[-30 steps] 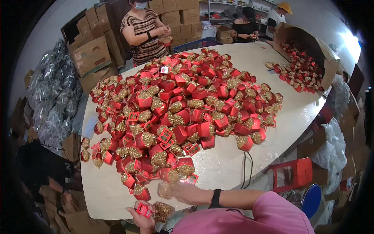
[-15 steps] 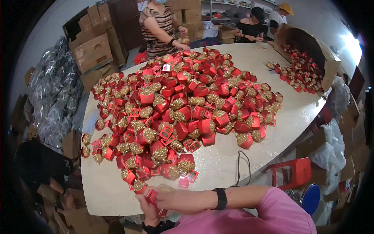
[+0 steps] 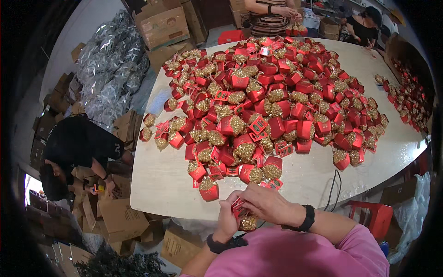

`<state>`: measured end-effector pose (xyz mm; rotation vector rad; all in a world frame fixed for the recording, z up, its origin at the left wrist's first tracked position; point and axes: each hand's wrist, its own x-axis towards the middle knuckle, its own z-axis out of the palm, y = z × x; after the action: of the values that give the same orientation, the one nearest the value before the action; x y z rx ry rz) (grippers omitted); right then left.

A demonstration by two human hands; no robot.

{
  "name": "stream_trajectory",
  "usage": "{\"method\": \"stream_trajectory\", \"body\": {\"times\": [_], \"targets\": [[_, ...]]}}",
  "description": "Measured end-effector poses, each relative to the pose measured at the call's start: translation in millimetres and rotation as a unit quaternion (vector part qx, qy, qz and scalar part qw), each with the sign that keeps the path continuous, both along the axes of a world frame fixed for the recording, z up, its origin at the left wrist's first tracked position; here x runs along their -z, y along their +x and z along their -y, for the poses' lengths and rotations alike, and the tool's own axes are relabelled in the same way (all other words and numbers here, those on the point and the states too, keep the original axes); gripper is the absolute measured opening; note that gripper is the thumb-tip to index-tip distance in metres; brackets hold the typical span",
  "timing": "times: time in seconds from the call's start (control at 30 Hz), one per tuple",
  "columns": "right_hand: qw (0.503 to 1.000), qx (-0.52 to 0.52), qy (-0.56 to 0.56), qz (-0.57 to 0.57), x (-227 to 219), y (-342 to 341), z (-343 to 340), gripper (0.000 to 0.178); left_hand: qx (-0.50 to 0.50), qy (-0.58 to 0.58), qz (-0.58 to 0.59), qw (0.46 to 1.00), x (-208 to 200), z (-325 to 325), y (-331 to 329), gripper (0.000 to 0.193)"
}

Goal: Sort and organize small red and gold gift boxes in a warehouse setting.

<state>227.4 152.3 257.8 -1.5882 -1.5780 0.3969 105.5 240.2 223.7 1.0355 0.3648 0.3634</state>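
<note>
At the table's near edge, my left hand [image 3: 227, 222] is closed around a small ornament [image 3: 248, 224] with a bumpy gold top, held close to my pink shirt. A red printed tag [image 3: 239, 208] stands up between my hands. My right hand [image 3: 270, 203] reaches over from the right, its fingertips pinched on this tag; the fingers hide part of the ornament. Just beyond lies a large heap of similar red-and-gold ornaments [image 3: 277, 129], many with red tags and cords. The nearest loose one [image 3: 209, 190] sits at the heap's front edge.
The pale table [image 3: 161, 194] carries the heap. A carton [image 3: 406, 51] spills more ornaments at right. One person [image 3: 270, 14] stands behind the table; another [image 3: 83, 152] bends over cartons [image 3: 122, 219] at left. A red stool [image 3: 376, 217] stands at right; silver star decorations [image 3: 113, 64] pile up far left.
My view has swung left, bringing the bending person into sight. Both hands have drawn back from the heap toward my body with the ornament. The person behind the table has raised their hands.
</note>
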Motion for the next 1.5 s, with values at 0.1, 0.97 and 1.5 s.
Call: {"method": "stream_trajectory", "body": {"times": [0.1,0.97,1.5], "targets": [[1.0,0.013,0.002,0.002,7,1,-2,0.019,0.04,0.079,0.004,0.996,-4,-3,-4,0.048],[0.919,0.198,-0.206,0.272,145,32,31,0.041,0.066,0.284,-0.13,0.948,-1,-13,-32,0.023],[0.941,0.314,0.026,0.125,90,78,42,0.009,0.024,0.404,-0.092,0.91,8,-20,-22,0.028]]}}
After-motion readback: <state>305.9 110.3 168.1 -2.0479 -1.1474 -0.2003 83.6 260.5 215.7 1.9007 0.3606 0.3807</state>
